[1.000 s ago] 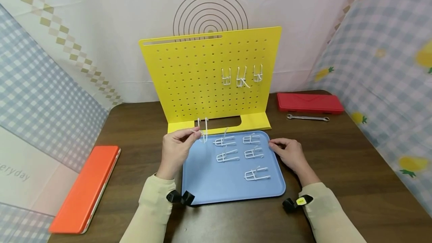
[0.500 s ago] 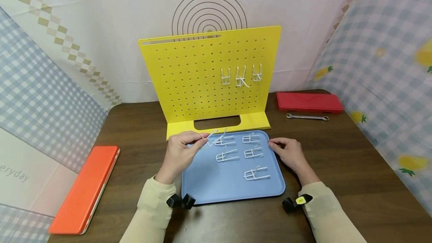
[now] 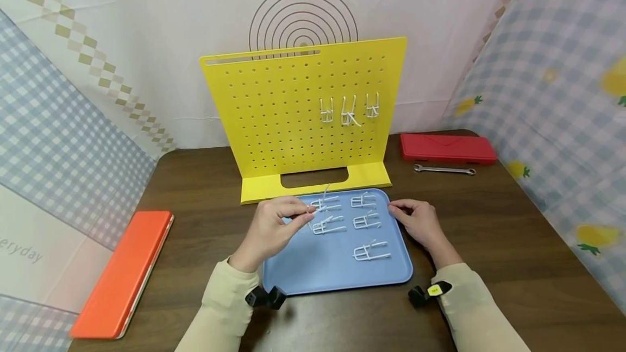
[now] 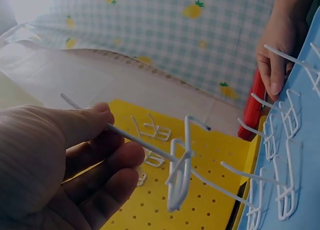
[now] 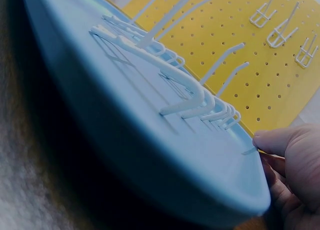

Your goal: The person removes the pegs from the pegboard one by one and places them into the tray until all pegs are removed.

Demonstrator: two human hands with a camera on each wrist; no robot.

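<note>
My left hand point(image 3: 273, 230) pinches a white wire pegboard hook point(image 4: 179, 185) by its long prong, between thumb and fingertips, above the left part of the blue tray point(image 3: 313, 270). In the left wrist view the hook's wire frame hangs beyond the fingers. Several similar hooks point(image 3: 370, 251) lie on the tray, and the held one overlaps those on the left in the head view. My right hand point(image 3: 415, 222) grips the tray's right rim, thumb on top. Behind the tray stands a yellow pegboard point(image 3: 279, 118) with three hooks point(image 3: 349, 115) hanging at its upper right.
A red case point(image 3: 447, 148) lies at the back right of the wooden table point(image 3: 205, 178), with a wrench point(image 3: 445, 170) in front of it. At the left lies an orange case point(image 3: 122, 276). Printed cloths point(image 3: 195, 15) surround the table on three sides.
My left hand has moved right and toward me with the hook, from near the board's base to over the tray. The hook has turned from upright. My right hand stays on the rim.
</note>
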